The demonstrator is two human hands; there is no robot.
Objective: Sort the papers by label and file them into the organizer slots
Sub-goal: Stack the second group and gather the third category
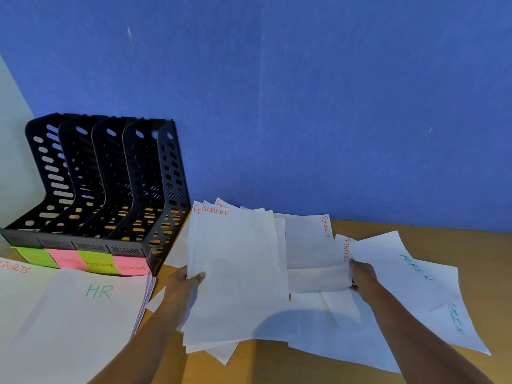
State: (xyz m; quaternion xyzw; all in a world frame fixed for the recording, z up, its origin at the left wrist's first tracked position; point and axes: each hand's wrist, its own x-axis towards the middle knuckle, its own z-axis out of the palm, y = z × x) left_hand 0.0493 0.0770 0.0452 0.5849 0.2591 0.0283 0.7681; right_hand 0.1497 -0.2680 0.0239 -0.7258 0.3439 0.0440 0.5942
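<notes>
Two hands on paper at mid-desk: left hand (185,284) curled round the left edge of the FINANCE stack (238,273), thumb on top; right hand (363,275) pinching the edge of a loose FINANCE sheet (318,275) lying sideways, a second one like it just beside. Probably gathering more of that label onto the stack. Easy to go wrong here: stack fanned at its top corners and held by one edge only, so likely to splay or slip apart if lifted without squaring; thin sheet in a pinch apt to crease or drag its neighbour along; blank-looking sheets beneath, labels hidden, liable to be swept in unread and misfiled. Around these, from the left: black organizer (110,189) with four slots, no paper showing in any, sticky notes (98,264) along its foot reading HR, something too blurred to tell, FINANCE, ADMIN; right in front, the HR pile (83,300), overlapping a SPORTS sheet (13,268) and crowding the notes' lower edges, somewhat in the way of reaching the slots from the near side; far right, ADMIN sheets (415,270) spread over the desk (487,253), partly under the loose ones; blue wall (304,106) behind.
</notes>
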